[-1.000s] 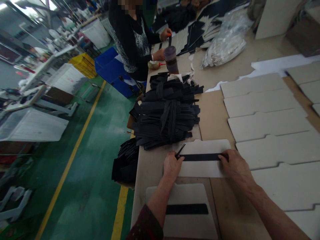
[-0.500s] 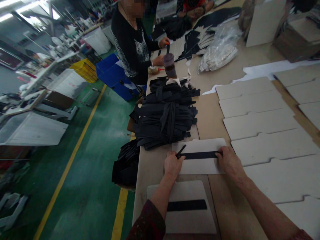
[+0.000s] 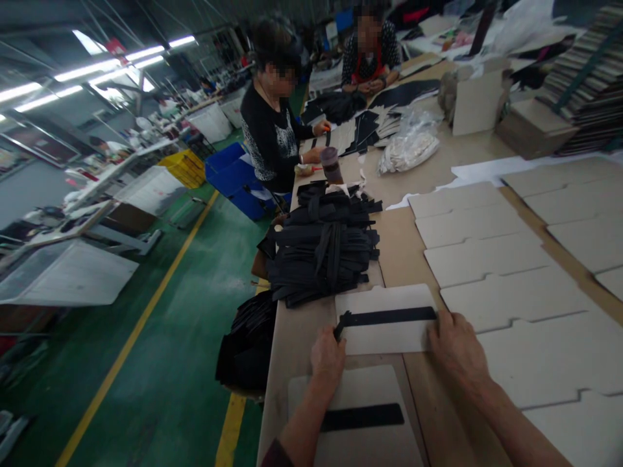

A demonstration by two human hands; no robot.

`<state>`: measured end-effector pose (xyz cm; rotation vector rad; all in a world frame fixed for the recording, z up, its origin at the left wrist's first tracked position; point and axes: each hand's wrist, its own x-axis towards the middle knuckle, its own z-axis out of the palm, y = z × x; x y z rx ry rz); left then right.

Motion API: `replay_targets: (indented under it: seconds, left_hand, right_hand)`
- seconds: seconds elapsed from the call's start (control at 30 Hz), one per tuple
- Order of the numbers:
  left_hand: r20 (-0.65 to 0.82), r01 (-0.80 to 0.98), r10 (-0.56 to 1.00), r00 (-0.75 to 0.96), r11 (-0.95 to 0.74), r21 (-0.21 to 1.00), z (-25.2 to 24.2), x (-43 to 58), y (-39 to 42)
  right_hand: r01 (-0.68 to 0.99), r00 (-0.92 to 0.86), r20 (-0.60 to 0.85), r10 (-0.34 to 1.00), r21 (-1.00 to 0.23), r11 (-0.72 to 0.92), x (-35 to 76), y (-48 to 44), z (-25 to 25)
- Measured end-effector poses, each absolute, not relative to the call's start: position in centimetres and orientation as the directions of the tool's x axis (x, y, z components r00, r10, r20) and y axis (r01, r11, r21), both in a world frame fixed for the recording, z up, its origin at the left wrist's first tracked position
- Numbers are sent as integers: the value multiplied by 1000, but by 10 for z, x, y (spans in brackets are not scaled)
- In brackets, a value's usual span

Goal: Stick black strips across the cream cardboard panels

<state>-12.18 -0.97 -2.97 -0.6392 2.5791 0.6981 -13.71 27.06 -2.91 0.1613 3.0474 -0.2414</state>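
Note:
A pale cardboard panel [image 3: 384, 340] lies before me with a black strip [image 3: 399, 316] flat across it. My left hand [image 3: 328, 355] is closed at the panel's left edge, on a small dark slender piece [image 3: 342, 324] whose kind I cannot make out. At the panel's right edge, my right hand [image 3: 457, 344] has its fingers curled against the border, slightly blurred. Below my left hand lies a second panel [image 3: 365, 447] with its own black strip [image 3: 363, 416]. Bundles of black strips [image 3: 321, 253] are heaped just beyond the panel.
Overlapping rows of pale panels [image 3: 530, 357] cover the table's right side. A lidded cup [image 3: 331, 165] and a clear plastic bag [image 3: 411, 149] stand farther back. A co-worker [image 3: 270, 117] works at the left edge. A container of black pieces [image 3: 246, 344] sits beside the table.
The view has tilted up. My right hand has shifted from the strip's right end to the panel's edge, and my left hand has drawn slightly back toward me from the strip.

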Motion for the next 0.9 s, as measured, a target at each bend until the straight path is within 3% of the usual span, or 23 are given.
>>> replay_targets:
  seconds: [0.07, 0.13, 0.23, 0.3, 0.47, 0.6, 0.77, 0.9]
  left_hand:
    - [-497, -565, -355, -792, 735, 376, -33, -124, -8]
    - [-519, -616, -388, -762, 683, 393, -37, -128, -9]
    - [-553, -675, -412, -724, 592, 441, -41, -134, -14]
    - [-584, -696, -395, -709, 526, 489, -42, -136, -17]
    - [-639, -709, -313, -703, 382, 593, -42, -135, -18]
    - [-643, -697, -269, -717, 321, 642, -26, -125, -14]
    - [-636, -682, -250, -730, 324, 656, 16, -78, -33]
    - [-619, -675, -293, -729, 464, 574, 24, -12, -75]
  right_hand:
    - [141, -989, -63, 132, -158, 977, -139, 270, -35]
    - [218, -976, -85, 203, -248, 944, -145, 274, -41]
    - [374, -925, -243, 292, -444, 814, -155, 287, -45]
    - [425, -900, -328, 288, -509, 748, -161, 294, -42]
    - [459, -879, -394, 268, -553, 695, -162, 293, -11]
    - [501, -864, -385, 325, -588, 635, -142, 289, 31]
    - [612, -781, -447, 436, -684, 396, -91, 278, 59]
    - [670, -741, -640, 204, -678, 304, -40, 250, 27]
